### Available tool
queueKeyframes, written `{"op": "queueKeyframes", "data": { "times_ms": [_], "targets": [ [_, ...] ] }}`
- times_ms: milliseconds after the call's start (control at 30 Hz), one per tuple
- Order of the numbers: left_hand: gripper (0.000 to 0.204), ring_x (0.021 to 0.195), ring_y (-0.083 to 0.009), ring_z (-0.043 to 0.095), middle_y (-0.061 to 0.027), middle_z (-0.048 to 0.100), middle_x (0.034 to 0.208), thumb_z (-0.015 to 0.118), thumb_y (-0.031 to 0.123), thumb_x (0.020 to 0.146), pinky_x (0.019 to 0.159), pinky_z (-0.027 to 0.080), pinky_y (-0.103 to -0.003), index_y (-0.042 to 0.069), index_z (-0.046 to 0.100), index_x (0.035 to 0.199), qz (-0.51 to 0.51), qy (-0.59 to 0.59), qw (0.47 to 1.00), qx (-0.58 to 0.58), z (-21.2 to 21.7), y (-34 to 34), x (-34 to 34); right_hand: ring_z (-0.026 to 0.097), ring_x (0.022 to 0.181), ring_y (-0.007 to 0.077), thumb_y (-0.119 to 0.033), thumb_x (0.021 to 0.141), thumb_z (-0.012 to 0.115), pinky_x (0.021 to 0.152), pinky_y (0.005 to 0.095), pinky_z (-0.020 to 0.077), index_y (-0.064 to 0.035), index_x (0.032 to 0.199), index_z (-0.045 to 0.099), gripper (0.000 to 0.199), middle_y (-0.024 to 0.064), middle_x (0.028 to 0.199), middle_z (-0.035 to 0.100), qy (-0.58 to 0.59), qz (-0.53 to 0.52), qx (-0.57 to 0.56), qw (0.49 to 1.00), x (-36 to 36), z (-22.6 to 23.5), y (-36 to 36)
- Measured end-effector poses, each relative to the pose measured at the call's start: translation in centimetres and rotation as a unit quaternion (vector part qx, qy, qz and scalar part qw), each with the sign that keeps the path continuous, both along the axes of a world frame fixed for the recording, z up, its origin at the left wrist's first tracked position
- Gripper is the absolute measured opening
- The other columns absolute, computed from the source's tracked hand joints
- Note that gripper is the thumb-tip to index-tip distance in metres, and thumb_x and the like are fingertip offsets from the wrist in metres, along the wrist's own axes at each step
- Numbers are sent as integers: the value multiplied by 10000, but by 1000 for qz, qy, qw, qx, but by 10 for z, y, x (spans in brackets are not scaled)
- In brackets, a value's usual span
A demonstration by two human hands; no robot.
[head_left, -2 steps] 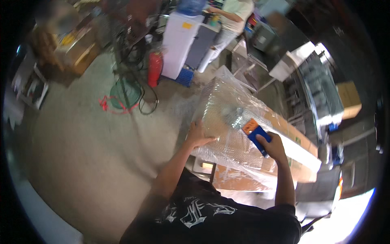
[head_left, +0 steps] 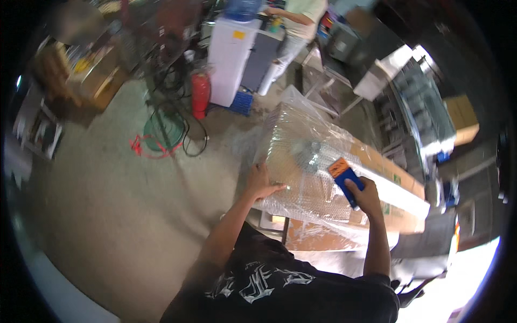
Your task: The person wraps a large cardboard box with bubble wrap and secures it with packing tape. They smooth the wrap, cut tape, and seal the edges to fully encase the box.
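Grey floor (head_left: 134,215) fills my feed from seven to ten o'clock. At three I see a long bubble-wrapped carton (head_left: 312,191); a white water dispenser (head_left: 230,62) stands just before twelve. My left hand (head_left: 260,183), near centre toward six, lies on the carton, thumb and fingers apart. Between three and four, my right hand (head_left: 368,197) is clamped on a blue-and-orange object (head_left: 343,182) over the carton.
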State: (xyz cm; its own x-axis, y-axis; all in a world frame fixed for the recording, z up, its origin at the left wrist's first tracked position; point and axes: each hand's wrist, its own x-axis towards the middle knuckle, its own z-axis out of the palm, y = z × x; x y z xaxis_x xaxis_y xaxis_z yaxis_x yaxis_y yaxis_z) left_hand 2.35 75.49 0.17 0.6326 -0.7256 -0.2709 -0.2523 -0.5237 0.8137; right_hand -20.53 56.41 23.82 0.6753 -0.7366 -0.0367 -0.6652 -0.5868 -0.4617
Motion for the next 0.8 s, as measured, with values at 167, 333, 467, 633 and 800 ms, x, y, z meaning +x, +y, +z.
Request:
{"op": "queueKeyframes", "data": {
  "times_ms": [167,333,467,633,800],
  "targets": [
    [1366,1476,-562,230,-458,191,1552,857,614,722,1193,248,-611,-26,48,1615,-20,-124,992,-33,-9,-12,8,649,658,223,-524,917,744,632,402,505,59,865,706,587,159,723,690,-105,-240,-87,961,-26,-34,-40],
    [1175,1465,-553,248,-417,179,1580,807,546,811,1172,237,-646,-41,161,1598,-98,-231,959,-132,-11,-21,43,748,818,342,-595,912,713,728,438,557,49,1004,704,651,226,866,744,-155,-352,-135,913,-2,-70,-129],
    [924,1452,-516,301,-348,288,1576,747,421,907,1173,260,-616,-33,288,1567,-124,-233,951,-163,-3,-53,125,727,936,446,-609,899,701,814,501,556,28,1074,694,660,273,952,739,-123,-400,-161,894,33,-90,-231],
    [744,1384,-444,399,-279,430,1494,745,306,935,1164,315,-526,-3,391,1512,-160,-199,942,-219,20,-148,216,702,985,455,-500,935,669,856,521,538,46,1161,609,595,299,1026,716,-59,-318,-139,936,74,-111,-300],
    [714,1315,-417,486,-241,536,1403,807,283,864,1130,368,-507,4,498,1444,-237,-243,907,-248,24,-290,296,700,954,460,-470,956,653,828,535,541,30,1149,559,544,288,987,709,39,-286,-135,948,111,-121,-301]
  ]
}}
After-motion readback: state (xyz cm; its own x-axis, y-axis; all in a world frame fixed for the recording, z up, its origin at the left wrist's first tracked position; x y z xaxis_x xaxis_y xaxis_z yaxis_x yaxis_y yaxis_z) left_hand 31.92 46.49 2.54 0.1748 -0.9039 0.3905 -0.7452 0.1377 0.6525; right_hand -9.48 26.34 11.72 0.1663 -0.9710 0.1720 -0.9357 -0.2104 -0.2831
